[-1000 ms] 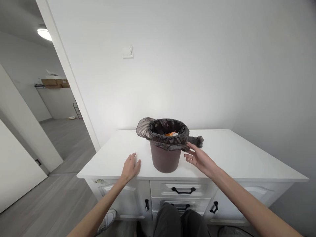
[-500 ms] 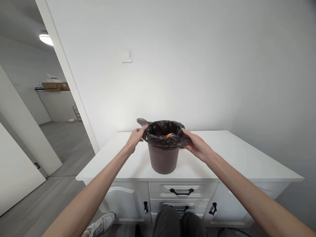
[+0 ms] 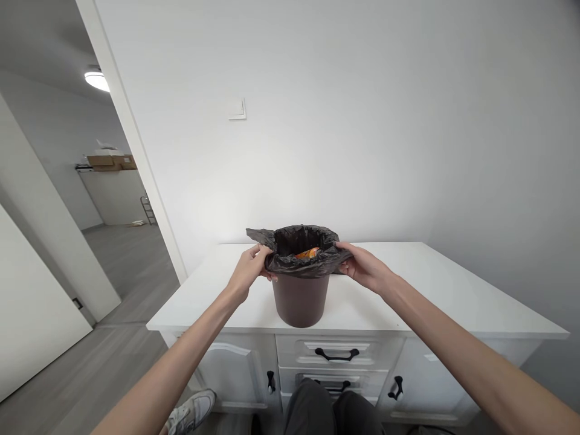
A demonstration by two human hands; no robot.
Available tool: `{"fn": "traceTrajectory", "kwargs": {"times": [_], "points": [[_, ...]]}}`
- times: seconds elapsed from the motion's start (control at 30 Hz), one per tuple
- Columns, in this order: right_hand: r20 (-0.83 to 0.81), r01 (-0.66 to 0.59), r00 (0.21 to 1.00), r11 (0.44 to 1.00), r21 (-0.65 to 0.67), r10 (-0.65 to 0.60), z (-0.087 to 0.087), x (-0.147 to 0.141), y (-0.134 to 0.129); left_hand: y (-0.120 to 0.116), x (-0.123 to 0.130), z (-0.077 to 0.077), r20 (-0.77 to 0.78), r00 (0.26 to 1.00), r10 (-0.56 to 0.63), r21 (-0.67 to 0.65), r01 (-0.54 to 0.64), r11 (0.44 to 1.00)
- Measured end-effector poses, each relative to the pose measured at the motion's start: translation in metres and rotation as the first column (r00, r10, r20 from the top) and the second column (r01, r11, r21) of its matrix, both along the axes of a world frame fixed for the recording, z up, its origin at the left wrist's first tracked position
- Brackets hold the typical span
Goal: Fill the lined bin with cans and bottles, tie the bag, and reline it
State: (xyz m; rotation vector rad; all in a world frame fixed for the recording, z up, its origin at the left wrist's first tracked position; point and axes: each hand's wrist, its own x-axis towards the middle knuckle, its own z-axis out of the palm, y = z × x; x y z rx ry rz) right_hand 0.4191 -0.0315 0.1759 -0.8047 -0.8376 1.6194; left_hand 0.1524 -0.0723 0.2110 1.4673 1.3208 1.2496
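A brown bin (image 3: pixel 301 302) stands upright near the front edge of the white cabinet top (image 3: pixel 389 290). Its black plastic bag (image 3: pixel 303 266) lines the inside and folds out over the rim, with a loose flap sticking out at the left. Inside lies an orange can-like item (image 3: pixel 309 253), partly hidden by the bag. My left hand (image 3: pixel 251 266) pinches the bag at the left side of the rim. On the opposite side my right hand (image 3: pixel 362 266) grips the bag's edge between thumb and fingers.
Below the top are drawers with black handles (image 3: pixel 336 354) and cabinet doors. A wall with a light switch (image 3: pixel 237 109) rises behind. At the left, a doorway shows another room with cardboard boxes (image 3: pixel 106 162). My legs are close to the cabinet front.
The view has shifted slightly. My left hand has moved a little down along the rim, and more of the orange item shows. Both hands still hold the bag.
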Motion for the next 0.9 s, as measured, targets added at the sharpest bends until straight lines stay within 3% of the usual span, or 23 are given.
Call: {"fn": "traceTrajectory", "kwargs": {"times": [0.2,0.33,0.43,0.57,0.73,0.8,0.9], "points": [[0.058,0.052,0.997,0.998,-0.028,-0.050,0.008,0.007,-0.001,-0.019,0.000,-0.006,0.098,0.995,-0.031,0.001,0.031,1.000],[0.080,0.144,0.987,0.989,-0.040,-0.141,0.021,0.018,-0.010,-0.020,-0.019,-0.018,0.178,0.980,0.084,-0.017,-0.082,0.996],[0.136,0.183,0.973,0.982,0.049,-0.189,0.027,0.030,-0.013,-0.015,-0.035,-0.020,0.265,0.955,0.133,-0.073,-0.117,0.990],[0.241,0.271,0.925,0.954,0.126,-0.294,0.032,0.041,-0.004,0.004,-0.040,0.001,0.318,0.925,0.207,-0.075,-0.193,0.978],[0.333,0.257,0.895,0.953,0.159,-0.296,0.045,0.032,0.015,0.039,-0.031,0.034,0.038,0.949,0.314,-0.062,-0.311,0.948],[0.328,0.302,0.877,0.933,0.194,-0.352,0.052,0.024,0.018,0.050,-0.030,0.039,-0.034,0.943,0.330,-0.037,-0.331,0.943],[0.287,0.400,0.823,0.860,0.318,-0.490,0.062,0.016,0.019,0.060,-0.034,0.039,-0.017,0.936,0.352,0.051,-0.350,0.935]]}}
